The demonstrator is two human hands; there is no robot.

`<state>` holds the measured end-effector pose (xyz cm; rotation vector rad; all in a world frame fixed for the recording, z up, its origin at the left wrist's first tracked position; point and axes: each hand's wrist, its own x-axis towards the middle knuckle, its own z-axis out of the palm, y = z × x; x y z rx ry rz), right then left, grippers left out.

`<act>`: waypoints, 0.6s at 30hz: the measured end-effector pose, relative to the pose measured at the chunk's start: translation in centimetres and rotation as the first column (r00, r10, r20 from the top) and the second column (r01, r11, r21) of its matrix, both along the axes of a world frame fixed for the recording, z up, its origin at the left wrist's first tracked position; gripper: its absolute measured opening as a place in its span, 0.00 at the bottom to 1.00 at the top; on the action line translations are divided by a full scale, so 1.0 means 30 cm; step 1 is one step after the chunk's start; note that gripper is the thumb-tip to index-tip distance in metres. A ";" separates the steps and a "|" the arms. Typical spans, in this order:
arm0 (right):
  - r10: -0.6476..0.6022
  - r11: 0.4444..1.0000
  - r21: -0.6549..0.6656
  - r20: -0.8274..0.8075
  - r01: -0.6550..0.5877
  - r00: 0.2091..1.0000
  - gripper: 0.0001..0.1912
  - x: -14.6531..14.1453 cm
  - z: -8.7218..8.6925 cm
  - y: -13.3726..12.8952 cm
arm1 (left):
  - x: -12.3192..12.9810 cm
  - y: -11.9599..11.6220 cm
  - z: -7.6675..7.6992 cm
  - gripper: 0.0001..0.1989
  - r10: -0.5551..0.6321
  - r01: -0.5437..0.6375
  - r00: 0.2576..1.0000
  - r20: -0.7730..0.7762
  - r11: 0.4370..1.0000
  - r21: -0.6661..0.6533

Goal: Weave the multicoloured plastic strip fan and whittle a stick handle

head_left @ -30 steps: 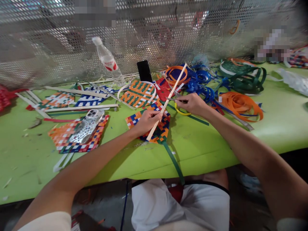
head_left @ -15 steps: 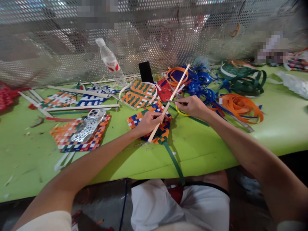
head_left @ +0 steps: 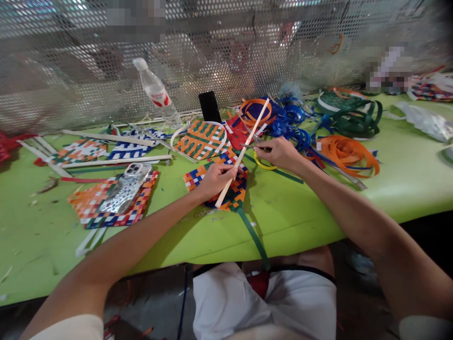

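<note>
My left hand (head_left: 215, 180) pinches a pale wooden stick (head_left: 255, 126), which slants up and away to the right. Closed fingers of my right hand (head_left: 279, 152) grip a thin dark metal blade (head_left: 248, 145), which touches or crosses the stick; its handle is hidden in the hand. A yellow loop (head_left: 266, 165) shows just below those fingers; whether it belongs to the tool is unclear. Beneath the stick lies a woven fan (head_left: 241, 191) of orange, blue and white strips, with a green strip (head_left: 253, 233) hanging from it over the table edge.
A woven orange-green piece (head_left: 200, 137), black phone (head_left: 209, 106) and water bottle (head_left: 155, 92) stand or lie behind. At left a clear-cased phone (head_left: 125, 189) rests on another woven piece (head_left: 90, 198). Blue coils (head_left: 299, 137) and orange coils (head_left: 348, 153) lie right; a perforated metal screen (head_left: 226, 52) rises behind.
The view has shifted slightly, so most things sit a little further left. Both hands keep their hold, and the blade stays at the stick's middle.
</note>
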<state>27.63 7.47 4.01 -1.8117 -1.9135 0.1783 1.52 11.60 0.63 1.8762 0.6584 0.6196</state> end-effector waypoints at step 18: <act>0.029 1.000 -0.001 -0.077 -0.030 0.997 0.25 0.043 -0.017 0.012 | -0.003 -0.020 0.030 0.22 -0.025 0.030 0.996 -0.084 0.998 0.063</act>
